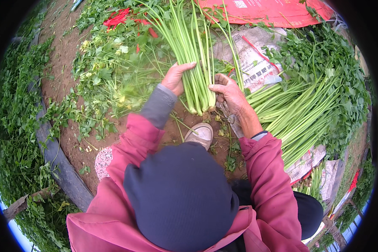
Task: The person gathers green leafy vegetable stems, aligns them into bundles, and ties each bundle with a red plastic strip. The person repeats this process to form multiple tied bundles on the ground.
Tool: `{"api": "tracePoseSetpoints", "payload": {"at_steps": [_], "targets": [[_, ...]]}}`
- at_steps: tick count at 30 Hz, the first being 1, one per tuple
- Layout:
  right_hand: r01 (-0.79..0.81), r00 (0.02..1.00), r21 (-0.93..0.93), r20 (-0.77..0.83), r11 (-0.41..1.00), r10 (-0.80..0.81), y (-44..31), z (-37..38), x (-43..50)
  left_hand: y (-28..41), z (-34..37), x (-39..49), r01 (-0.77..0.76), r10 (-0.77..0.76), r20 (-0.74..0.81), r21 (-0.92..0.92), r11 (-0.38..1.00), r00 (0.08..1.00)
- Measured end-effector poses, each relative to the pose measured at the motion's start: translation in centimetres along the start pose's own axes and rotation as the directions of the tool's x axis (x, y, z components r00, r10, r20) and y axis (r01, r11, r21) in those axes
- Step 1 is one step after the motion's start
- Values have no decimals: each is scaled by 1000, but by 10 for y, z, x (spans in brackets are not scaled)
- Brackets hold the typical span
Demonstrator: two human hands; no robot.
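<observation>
A bunch of long green celery stalks (192, 72) stands over the soil, with its leafy ends pointing away from me and its root ends towards my shoe. My left hand (175, 78) wraps round the bunch from the left, the thumb lying across the stalks. On the other side, the thumb and fingers of my right hand (231, 94) pinch the outermost stalk, a little above its pale base. Just right of that hand lies a large heap of celery (302, 110), its leaves towards the far right.
Loose celery leaves and trimmings (113, 78) cover the ground at left. Red ribbon (118, 18) lies among them. A red printed sheet (271, 11) and a whitish woven sack (255, 67) lie beyond. My shoe (200, 135) rests below the bunch. A dark hose-like strip (63, 167) runs along the left.
</observation>
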State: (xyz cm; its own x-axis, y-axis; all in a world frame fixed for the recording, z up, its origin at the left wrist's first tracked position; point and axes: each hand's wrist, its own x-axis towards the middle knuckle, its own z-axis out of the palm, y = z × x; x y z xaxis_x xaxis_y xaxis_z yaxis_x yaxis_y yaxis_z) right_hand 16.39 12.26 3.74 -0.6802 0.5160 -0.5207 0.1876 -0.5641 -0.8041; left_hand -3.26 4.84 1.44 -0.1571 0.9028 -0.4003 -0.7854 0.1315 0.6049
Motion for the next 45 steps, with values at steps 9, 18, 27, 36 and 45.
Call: {"api": "tracePoseSetpoints", "payload": {"at_steps": [9, 18, 27, 36, 45], "targets": [[169, 985, -101, 36, 980, -166, 22, -4, 0, 2, -7, 13, 122, -129, 50, 118, 985, 990], [287, 939, -363, -75, 886, -335, 47, -8, 4, -5, -7, 24, 110, -106, -29, 155, 982, 994], [262, 964, -349, 131, 900, -230, 46, -15, 7, -5, -17, 24, 87, -93, 19, 195, 977, 996], [318, 947, -644, 190, 696, -258, 27, 8, -5, -5, -25, 14, 257, -255, -29, 130, 958, 967], [-218, 800, -942, -322, 255, -506, 9, -92, 15, 50, 5, -12, -17, 21, -21, 153, 988, 1000]]}}
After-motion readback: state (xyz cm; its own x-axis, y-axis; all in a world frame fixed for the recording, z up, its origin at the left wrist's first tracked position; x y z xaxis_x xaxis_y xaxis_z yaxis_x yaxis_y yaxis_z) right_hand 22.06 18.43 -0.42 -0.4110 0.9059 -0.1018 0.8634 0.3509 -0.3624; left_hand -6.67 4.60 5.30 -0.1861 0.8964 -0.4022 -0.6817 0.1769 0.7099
